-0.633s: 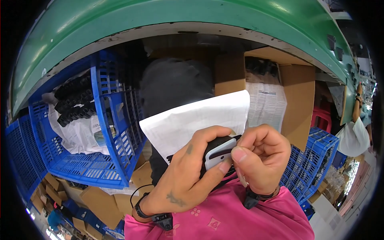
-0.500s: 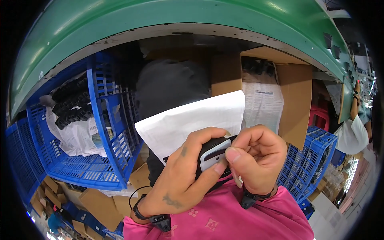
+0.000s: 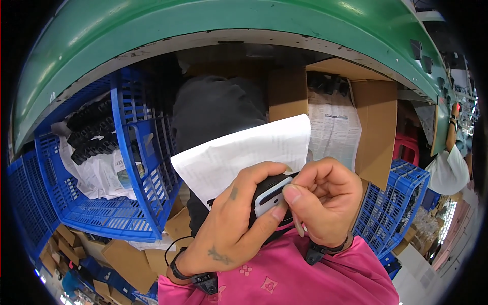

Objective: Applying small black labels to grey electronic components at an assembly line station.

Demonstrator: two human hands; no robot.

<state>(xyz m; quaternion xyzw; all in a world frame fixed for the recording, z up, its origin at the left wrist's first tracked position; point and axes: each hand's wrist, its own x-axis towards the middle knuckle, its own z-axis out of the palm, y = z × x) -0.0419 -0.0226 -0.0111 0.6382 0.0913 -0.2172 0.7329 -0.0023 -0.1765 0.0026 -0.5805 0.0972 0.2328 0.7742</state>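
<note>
My left hand (image 3: 229,218) is wrapped round a small black object with a pale grey rounded face (image 3: 269,199), which has a long dark slot and a small dark dot. Its thumb presses on the lower edge of that face. At the object's right end, my right hand (image 3: 329,201) is closed in a pinch, its thumb tip touching the slot end. What the pinch holds is hidden by the fingers. A thin pale strip (image 3: 299,227) hangs below my right hand. Under both hands, a white sheet (image 3: 244,152) lies across my dark-clothed leg (image 3: 218,101).
Blue plastic crate (image 3: 96,213) at left holds black parts on paper. A cardboard box (image 3: 376,127) at right holds newspaper and black parts. Another blue crate (image 3: 391,203) stands beyond it, near a red stool (image 3: 406,145). A green bench edge (image 3: 244,20) spans the far side.
My right thumb has shifted slightly left and up along the object's slot, and the slot looks darker and more open. My left hand keeps its grip.
</note>
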